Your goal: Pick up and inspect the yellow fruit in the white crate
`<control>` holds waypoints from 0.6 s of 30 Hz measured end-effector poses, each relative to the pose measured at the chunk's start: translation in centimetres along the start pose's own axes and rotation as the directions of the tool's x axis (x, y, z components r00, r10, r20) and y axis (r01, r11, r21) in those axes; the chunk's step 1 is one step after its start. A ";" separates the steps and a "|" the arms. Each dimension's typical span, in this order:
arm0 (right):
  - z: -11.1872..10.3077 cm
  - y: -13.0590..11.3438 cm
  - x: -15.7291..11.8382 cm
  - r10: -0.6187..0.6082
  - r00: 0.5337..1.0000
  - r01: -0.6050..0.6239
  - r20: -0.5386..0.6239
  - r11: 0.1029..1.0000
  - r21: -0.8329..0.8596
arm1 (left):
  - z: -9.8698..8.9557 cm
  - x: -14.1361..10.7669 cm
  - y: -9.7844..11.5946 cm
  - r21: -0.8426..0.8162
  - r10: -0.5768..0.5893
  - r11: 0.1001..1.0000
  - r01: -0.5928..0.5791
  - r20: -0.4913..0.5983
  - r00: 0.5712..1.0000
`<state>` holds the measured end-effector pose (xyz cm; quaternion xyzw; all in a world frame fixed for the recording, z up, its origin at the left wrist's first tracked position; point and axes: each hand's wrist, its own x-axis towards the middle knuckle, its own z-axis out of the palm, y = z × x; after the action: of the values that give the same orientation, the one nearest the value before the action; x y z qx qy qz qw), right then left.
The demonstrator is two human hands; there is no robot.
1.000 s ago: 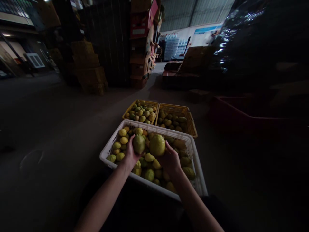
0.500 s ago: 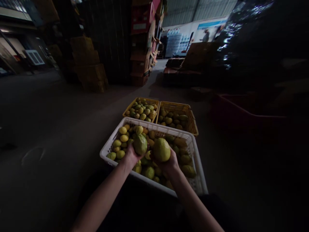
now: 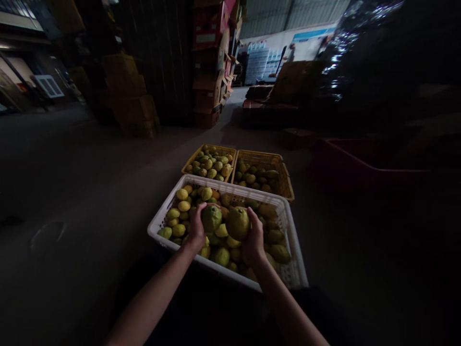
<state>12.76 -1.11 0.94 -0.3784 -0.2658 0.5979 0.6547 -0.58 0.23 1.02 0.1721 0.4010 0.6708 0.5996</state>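
Note:
My left hand [image 3: 197, 229] is wrapped round the left side of a green papaya-like fruit [image 3: 212, 219], whose stem end faces up. In my right hand [image 3: 255, 235] is a larger yellow-green papaya-like fruit [image 3: 237, 224], gripped from its right side. Both are held close together over a white plastic crate [image 3: 154, 227]. Many similar green and yellow fruits lie loose in this crate, some hidden beneath my hands. A yellow fruit [image 3: 221, 230] shows between the two held ones.
Two yellow crates [image 3: 291, 185] of the same fruit stand just beyond the white one. A dark red bin [image 3: 360, 161] is at the right. Stacked cardboard boxes [image 3: 131, 96], wrapped pallets and bottled water [image 3: 257, 65] stand farther back on the dim floor.
Both hands have turned the fruits, so their stem ends now show and my thumbs lie along the outer sides. The two fruits are slightly closer together.

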 end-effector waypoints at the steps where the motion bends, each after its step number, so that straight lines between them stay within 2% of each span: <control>1: 0.0 0.0 -0.1 -0.100 0.995 0.100 -0.001 0.992 -0.073 | 0.0 0.0 -0.4 0.039 0.049 0.998 -0.050 0.022 0.999; 3: 0.1 -0.1 -0.1 -0.258 0.966 0.256 0.014 0.946 -0.200 | -0.1 -0.1 -1.0 0.068 0.077 0.994 -0.080 0.041 0.996; 5: 0.1 -0.2 0.0 -0.347 0.936 0.348 0.059 0.890 -0.296 | -0.1 0.0 -1.3 0.055 0.043 0.997 -0.045 0.036 0.998; 11: -0.4 0.3 0.2 -0.378 0.921 0.385 0.088 0.859 -0.338 | 0.1 0.0 -0.8 0.078 -0.019 0.997 0.008 0.142 0.990; 18: -0.2 0.0 -0.3 -0.416 0.904 0.422 0.102 0.825 -0.377 | 0.0 0.0 -0.1 0.086 -0.013 0.996 -0.004 0.201 0.979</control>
<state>12.88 -1.47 0.87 -0.4289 -0.4611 0.3776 0.6788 -0.56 0.26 0.91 0.2639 0.3669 0.6308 0.6308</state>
